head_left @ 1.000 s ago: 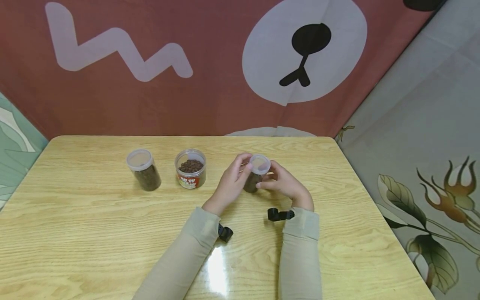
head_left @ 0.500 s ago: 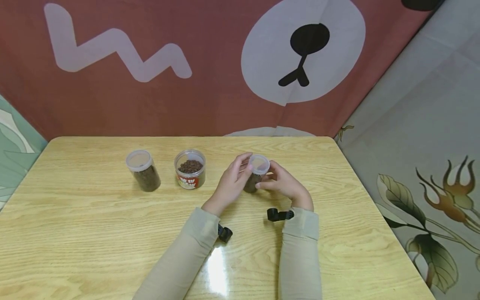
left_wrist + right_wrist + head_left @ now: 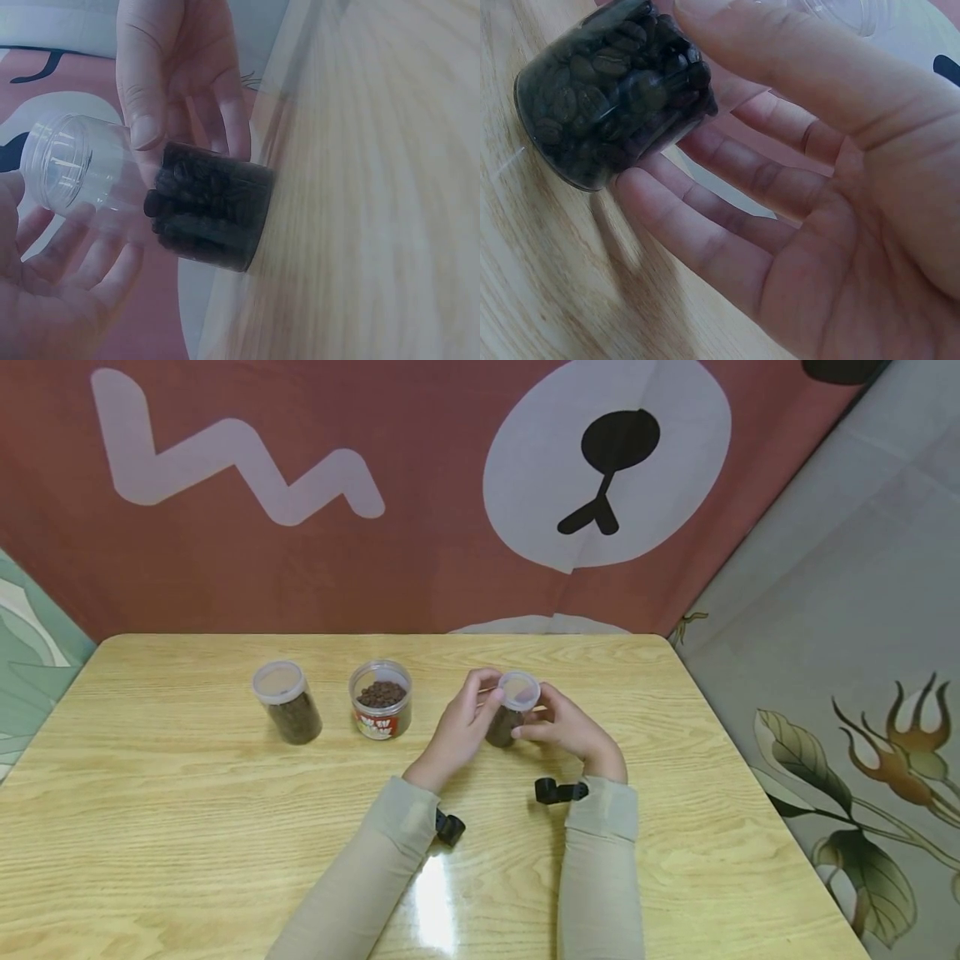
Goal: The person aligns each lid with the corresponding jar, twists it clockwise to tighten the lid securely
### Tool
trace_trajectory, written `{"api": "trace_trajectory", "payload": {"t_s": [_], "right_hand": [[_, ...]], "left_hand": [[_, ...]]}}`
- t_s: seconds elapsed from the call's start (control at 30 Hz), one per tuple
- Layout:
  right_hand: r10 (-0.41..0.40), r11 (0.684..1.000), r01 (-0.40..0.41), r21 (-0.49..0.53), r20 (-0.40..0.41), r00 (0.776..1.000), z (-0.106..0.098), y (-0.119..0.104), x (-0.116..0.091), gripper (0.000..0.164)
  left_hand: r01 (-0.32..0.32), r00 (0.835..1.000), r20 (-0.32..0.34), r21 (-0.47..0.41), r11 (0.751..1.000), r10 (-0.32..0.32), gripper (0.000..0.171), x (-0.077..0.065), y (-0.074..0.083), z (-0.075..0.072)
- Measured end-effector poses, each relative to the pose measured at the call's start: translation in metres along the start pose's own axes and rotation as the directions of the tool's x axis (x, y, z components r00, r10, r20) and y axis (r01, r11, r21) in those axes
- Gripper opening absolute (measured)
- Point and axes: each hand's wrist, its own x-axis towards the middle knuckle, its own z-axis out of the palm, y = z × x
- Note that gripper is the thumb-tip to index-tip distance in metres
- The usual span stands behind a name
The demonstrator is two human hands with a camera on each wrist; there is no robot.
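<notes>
A clear plastic jar [image 3: 502, 728] partly filled with dark coffee beans [image 3: 214, 210] stands between both hands, right of the table's middle. My left hand [image 3: 461, 722] holds its left side, thumb up by the pale rim. On the other side my right hand [image 3: 573, 728] grips the jar lower down with thumb and curled fingers. The right wrist view shows the beans [image 3: 607, 94] close up, and the right fingers beneath them. The upper part of the jar is see-through; I cannot tell whether a lid covers its mouth.
A tall jar [image 3: 294, 718] with dark contents and a pale top stands at the left on the wooden table [image 3: 187, 827]. Beside it is a wider clear jar [image 3: 381, 722] with brown pieces and a red label. A printed cloth [image 3: 420, 568] hangs behind the table's back edge.
</notes>
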Motion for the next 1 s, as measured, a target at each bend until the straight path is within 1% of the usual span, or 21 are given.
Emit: {"api": "trace_trajectory", "payload": {"t_s": [0.17,0.4,0.5,0.63,0.8,1.0], "right_hand": [[-0.004,1.0,0.004,0.008,0.003,1.0,0.0002,-0.0005,-0.0009,0.069],[0.002,1.0,-0.002,0.02,0.001,1.0,0.0006,-0.0015,-0.0008,0.068],[-0.001,1.0,0.001,0.023,0.001,1.0,0.0004,-0.0012,-0.0006,0.068],[-0.004,1.0,0.003,0.029,0.004,1.0,0.0005,-0.0013,-0.0011,0.068],[0.005,0.999,-0.005,0.034,0.007,1.0,0.0004,-0.0003,-0.0006,0.067],[0.013,0.999,-0.013,0.029,0.005,1.0,0.0004,0.0,0.0007,0.065]], "left_hand": [[0.006,1.0,-0.004,0.008,1.0,-0.006,0.039,0.0,0.0004,0.0002],[0.001,1.0,-0.002,0.043,0.999,-0.001,0.042,0.001,-0.0006,-0.0003],[0.011,1.0,0.0,0.053,0.999,-0.011,0.043,0.0008,0.0003,-0.0007],[0.026,1.0,0.0,0.043,0.999,-0.026,0.044,0.0003,0.0013,-0.0004],[0.009,1.0,-0.001,0.018,1.0,-0.009,0.045,-0.0001,0.0012,-0.0001],[0.023,1.0,0.01,-0.008,1.0,-0.023,0.046,-0.0009,0.0004,-0.0001]]}}
